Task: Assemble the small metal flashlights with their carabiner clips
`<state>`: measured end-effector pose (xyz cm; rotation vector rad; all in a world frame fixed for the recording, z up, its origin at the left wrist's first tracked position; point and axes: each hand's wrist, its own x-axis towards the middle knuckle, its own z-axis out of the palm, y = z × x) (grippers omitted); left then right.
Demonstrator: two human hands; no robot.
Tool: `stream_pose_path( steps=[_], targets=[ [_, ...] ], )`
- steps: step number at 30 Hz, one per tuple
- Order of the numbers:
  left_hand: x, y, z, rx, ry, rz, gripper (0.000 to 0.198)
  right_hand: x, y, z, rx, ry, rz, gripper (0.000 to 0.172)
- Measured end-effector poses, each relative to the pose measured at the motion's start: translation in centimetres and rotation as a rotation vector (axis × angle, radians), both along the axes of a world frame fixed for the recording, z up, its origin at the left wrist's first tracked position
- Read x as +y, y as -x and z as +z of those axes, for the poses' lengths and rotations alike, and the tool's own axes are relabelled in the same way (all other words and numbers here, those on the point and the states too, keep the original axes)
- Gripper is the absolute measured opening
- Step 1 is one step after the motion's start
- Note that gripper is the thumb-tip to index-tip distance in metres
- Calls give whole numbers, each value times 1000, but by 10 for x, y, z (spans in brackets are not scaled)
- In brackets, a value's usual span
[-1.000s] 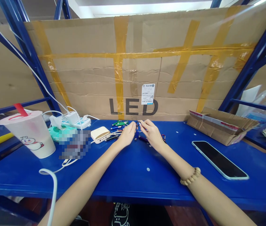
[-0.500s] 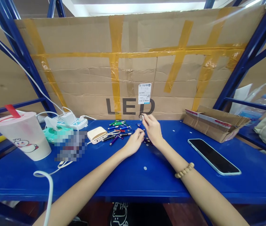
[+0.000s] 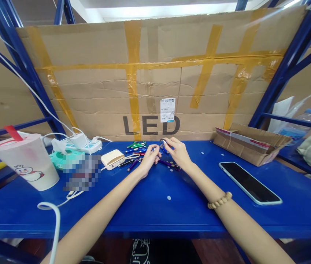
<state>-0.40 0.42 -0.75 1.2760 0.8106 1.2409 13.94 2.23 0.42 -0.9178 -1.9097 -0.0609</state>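
Above the back part of the blue shelf, my right hand (image 3: pixel 179 152) pinches a small blue pen-shaped metal tube with a key ring (image 3: pixel 165 147). My left hand (image 3: pixel 149 159) is close to its left side, fingers curled together; whatever they hold, if anything, is hidden. Just below and between the hands lies a purple pen-shaped tube (image 3: pixel 165 164) with a ring at its right end. Left of my left hand is a loose pile of similar tubes, among them a green one (image 3: pixel 138 145), a black one (image 3: pixel 126 163) and another purple one (image 3: pixel 132 165).
A cream power bank (image 3: pixel 113 159) with a white cable stands left of the pile. Farther left are a tissue pack (image 3: pixel 70 158), a power strip (image 3: pixel 92 145) and a drink cup (image 3: pixel 34 165). On the right lie a phone (image 3: pixel 250 183) and an open cardboard box (image 3: pixel 248 146). Cardboard (image 3: pixel 100 91) closes the back.
Both hands have shifted, the left one leftward and up from the shelf. The blue tube now shows clearly in my right fingers, and the purple tube below has come into view.
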Motion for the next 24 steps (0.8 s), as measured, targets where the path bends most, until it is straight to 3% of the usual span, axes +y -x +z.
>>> stream_pose_path(
  steps=[6, 11, 14, 18, 20, 24],
  targets=[
    [0, -1, 2, -78, -17, -43, 35, -2, 8, -5, -12, -5, 61, 33],
    [4, 2, 3, -64, 53, 65, 26, 4, -8, 2, 3, 68, -108, 33],
    [7, 5, 5, -92, 76, 155, 16, 9, -21, 4, -83, 204, -163, 35],
    [7, 9, 7, -73, 36, 184, 20, 15, -35, 3, -390, 498, 42, 31],
    [6, 9, 6, -28, -23, 166, 19, 18, -41, 2, -475, 574, 34, 23],
    [1, 7, 3, 34, -125, 126, 17, 19, -44, 0, -377, 473, -114, 29]
  ],
)
